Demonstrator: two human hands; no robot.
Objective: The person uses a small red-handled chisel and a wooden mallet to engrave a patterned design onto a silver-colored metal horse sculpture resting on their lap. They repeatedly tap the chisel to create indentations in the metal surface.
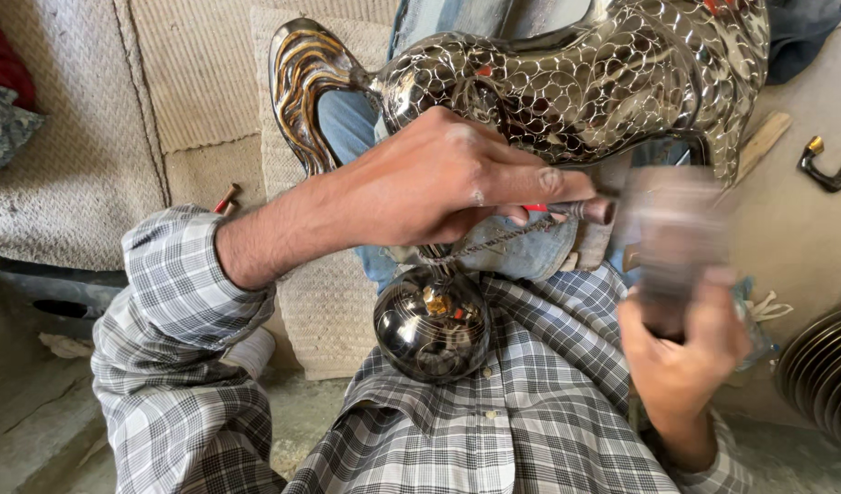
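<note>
A shiny metal animal figure (585, 78) with an engraved scale pattern lies across my lap, its round ball end (431, 322) pointing toward my chest. My left hand (439, 178) presses a thin metal punch (581, 209) with a red mark sideways against the figure's underside. My right hand (684, 352) grips the handle of a hammer (672, 238), whose head is blurred with motion just right of the punch's end.
Woven mats (201, 82) cover the floor on the left. A wooden stick (761, 142) and a dark metal hook piece (828, 169) lie at the right. A ribbed metal disc (823, 370) sits at the lower right. Small nails (226, 197) lie on the mat.
</note>
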